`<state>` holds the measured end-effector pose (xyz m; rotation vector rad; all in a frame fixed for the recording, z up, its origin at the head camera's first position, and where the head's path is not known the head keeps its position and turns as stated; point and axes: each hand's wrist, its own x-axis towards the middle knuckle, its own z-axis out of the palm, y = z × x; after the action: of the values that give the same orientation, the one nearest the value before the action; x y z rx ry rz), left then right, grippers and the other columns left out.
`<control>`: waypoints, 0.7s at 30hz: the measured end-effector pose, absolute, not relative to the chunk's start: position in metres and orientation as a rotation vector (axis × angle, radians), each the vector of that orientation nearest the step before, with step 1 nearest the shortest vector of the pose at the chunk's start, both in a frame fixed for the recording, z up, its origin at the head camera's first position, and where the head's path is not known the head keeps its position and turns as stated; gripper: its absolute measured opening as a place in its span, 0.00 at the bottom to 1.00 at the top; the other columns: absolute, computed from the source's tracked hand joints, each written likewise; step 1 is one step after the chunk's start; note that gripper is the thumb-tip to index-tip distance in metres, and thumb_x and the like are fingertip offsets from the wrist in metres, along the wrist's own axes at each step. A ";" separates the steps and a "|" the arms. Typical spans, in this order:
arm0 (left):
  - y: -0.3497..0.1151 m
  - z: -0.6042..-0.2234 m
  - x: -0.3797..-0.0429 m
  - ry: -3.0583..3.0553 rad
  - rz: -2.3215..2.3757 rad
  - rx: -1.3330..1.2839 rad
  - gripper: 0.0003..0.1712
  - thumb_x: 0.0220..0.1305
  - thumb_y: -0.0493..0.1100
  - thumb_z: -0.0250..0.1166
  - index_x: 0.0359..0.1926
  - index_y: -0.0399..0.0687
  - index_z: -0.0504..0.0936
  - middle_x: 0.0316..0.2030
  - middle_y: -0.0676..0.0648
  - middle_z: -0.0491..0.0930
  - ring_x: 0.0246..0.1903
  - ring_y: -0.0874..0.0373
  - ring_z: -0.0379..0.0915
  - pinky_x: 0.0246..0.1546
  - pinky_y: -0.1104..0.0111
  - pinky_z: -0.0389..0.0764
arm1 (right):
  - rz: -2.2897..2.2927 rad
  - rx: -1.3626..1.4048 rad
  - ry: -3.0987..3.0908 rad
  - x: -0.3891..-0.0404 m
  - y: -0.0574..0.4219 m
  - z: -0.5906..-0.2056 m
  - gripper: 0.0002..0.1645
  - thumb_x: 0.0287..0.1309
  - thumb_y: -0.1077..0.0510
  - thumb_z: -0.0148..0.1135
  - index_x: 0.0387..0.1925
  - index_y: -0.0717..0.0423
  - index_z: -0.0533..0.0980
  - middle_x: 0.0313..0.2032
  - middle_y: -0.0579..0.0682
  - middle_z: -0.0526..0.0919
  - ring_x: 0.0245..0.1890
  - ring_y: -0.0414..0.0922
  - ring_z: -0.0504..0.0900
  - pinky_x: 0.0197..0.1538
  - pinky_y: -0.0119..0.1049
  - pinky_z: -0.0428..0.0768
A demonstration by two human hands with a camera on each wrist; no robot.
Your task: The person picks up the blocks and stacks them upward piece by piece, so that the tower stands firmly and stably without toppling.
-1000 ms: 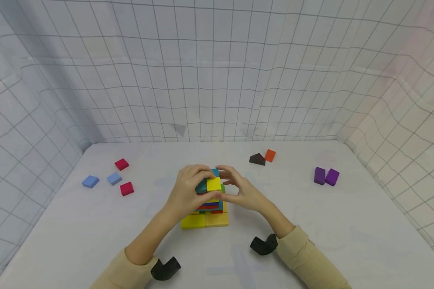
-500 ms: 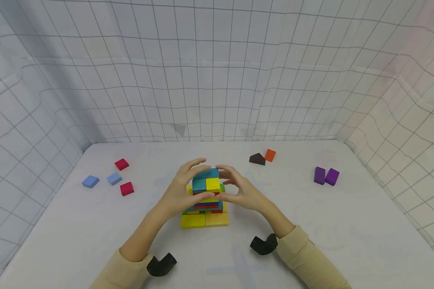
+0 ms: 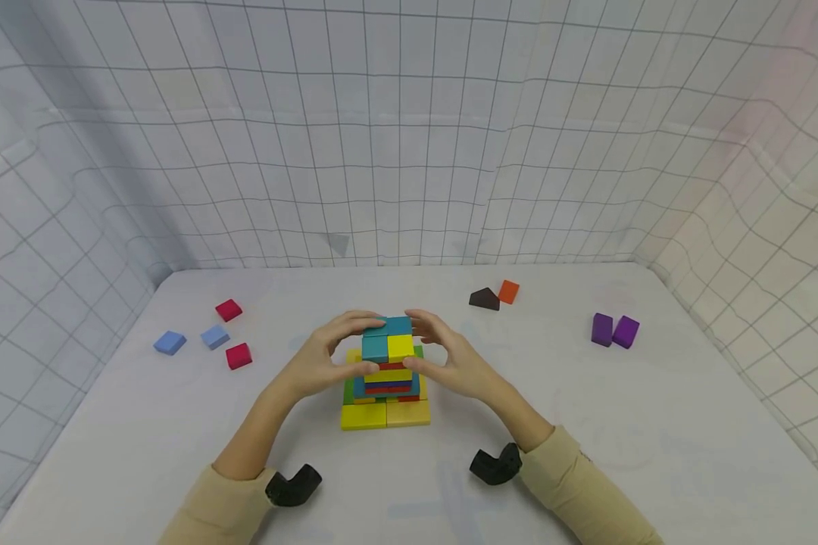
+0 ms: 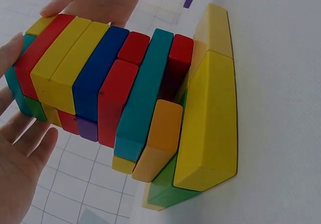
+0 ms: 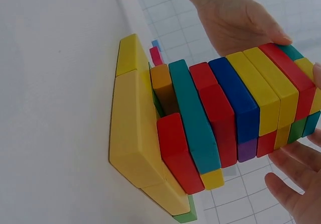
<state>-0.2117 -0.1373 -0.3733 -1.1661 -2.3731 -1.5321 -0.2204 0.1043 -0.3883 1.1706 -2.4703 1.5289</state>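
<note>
Grips [image 3: 316, 367] [image 3: 465, 367] round tower [image 3: 388, 375] — rear contact unclear

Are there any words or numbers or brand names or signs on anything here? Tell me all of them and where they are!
None that I can read: the block tower, the loose blocks and the grid-lined curtain show no writing.
Faint smudges on the table are too blurry to read.

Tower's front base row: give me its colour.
The row is yellow, its right block paler; clearest in the head view.
</note>
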 end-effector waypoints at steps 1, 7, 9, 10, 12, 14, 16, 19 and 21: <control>-0.137 -0.374 -0.212 -2.373 -1.540 -1.165 0.31 0.48 0.30 0.68 0.56 0.37 0.71 0.56 0.40 0.68 0.55 0.50 0.64 0.57 0.56 0.68 | 1.530 1.163 -2.476 -0.219 0.103 -0.387 0.38 0.58 0.54 0.59 0.66 0.55 0.54 0.59 0.53 0.69 0.58 0.46 0.68 0.58 0.43 0.70; -0.141 -0.381 -0.218 -2.367 -1.586 -1.176 0.30 0.50 0.36 0.69 0.56 0.41 0.71 0.57 0.43 0.68 0.55 0.52 0.64 0.57 0.55 0.67 | 1.552 1.156 -2.477 -0.203 0.099 -0.362 0.36 0.56 0.65 0.59 0.64 0.66 0.55 0.57 0.62 0.69 0.57 0.54 0.69 0.57 0.51 0.69; -0.141 -0.381 -0.219 -2.370 -1.606 -1.175 0.30 0.50 0.36 0.69 0.56 0.41 0.72 0.57 0.43 0.68 0.55 0.53 0.64 0.58 0.57 0.67 | 1.556 1.155 -2.473 -0.201 0.099 -0.358 0.36 0.56 0.66 0.59 0.63 0.68 0.55 0.57 0.63 0.70 0.56 0.54 0.69 0.57 0.51 0.69; -0.141 -0.381 -0.220 -2.372 -1.617 -1.175 0.30 0.50 0.37 0.70 0.56 0.41 0.72 0.56 0.43 0.68 0.55 0.53 0.64 0.58 0.59 0.67 | 1.557 1.155 -2.470 -0.200 0.099 -0.357 0.36 0.55 0.66 0.59 0.63 0.68 0.55 0.57 0.63 0.70 0.56 0.54 0.69 0.57 0.51 0.69; -0.141 -0.381 -0.221 -2.377 -1.647 -1.171 0.30 0.50 0.37 0.70 0.55 0.40 0.72 0.56 0.43 0.68 0.55 0.54 0.64 0.59 0.62 0.66 | 1.559 1.153 -2.465 -0.200 0.098 -0.357 0.35 0.55 0.67 0.58 0.63 0.68 0.56 0.57 0.63 0.70 0.56 0.54 0.69 0.57 0.51 0.69; -0.141 -0.381 -0.222 -2.375 -1.678 -1.172 0.30 0.50 0.38 0.70 0.55 0.39 0.72 0.56 0.43 0.67 0.55 0.55 0.64 0.58 0.65 0.66 | 1.565 1.152 -2.458 -0.200 0.098 -0.358 0.35 0.56 0.66 0.59 0.63 0.67 0.56 0.57 0.62 0.70 0.56 0.54 0.69 0.57 0.51 0.69; -0.141 -0.381 -0.223 -2.371 -1.720 -1.170 0.30 0.49 0.38 0.70 0.54 0.39 0.72 0.56 0.42 0.67 0.55 0.56 0.63 0.58 0.66 0.66 | 1.569 1.155 -2.450 -0.200 0.098 -0.359 0.35 0.55 0.67 0.59 0.63 0.67 0.57 0.57 0.62 0.70 0.56 0.54 0.69 0.57 0.50 0.69; -0.141 -0.381 -0.225 -2.353 -1.775 -1.181 0.30 0.49 0.39 0.70 0.54 0.37 0.71 0.56 0.41 0.66 0.56 0.57 0.62 0.58 0.69 0.66 | 1.575 1.155 -2.443 -0.201 0.099 -0.360 0.35 0.55 0.66 0.59 0.63 0.67 0.57 0.56 0.62 0.70 0.56 0.54 0.70 0.57 0.50 0.69; -0.141 -0.381 -0.225 -2.341 -1.806 -1.190 0.30 0.49 0.40 0.71 0.54 0.36 0.71 0.57 0.40 0.66 0.56 0.58 0.61 0.58 0.71 0.65 | 1.579 1.152 -2.443 -0.201 0.099 -0.361 0.35 0.55 0.66 0.59 0.63 0.67 0.57 0.56 0.62 0.70 0.56 0.54 0.70 0.57 0.50 0.69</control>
<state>-0.2255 -0.1414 -0.3805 -1.1902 -2.3414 -1.8062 -0.2011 0.0987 -0.3608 1.1524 -2.4433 1.5787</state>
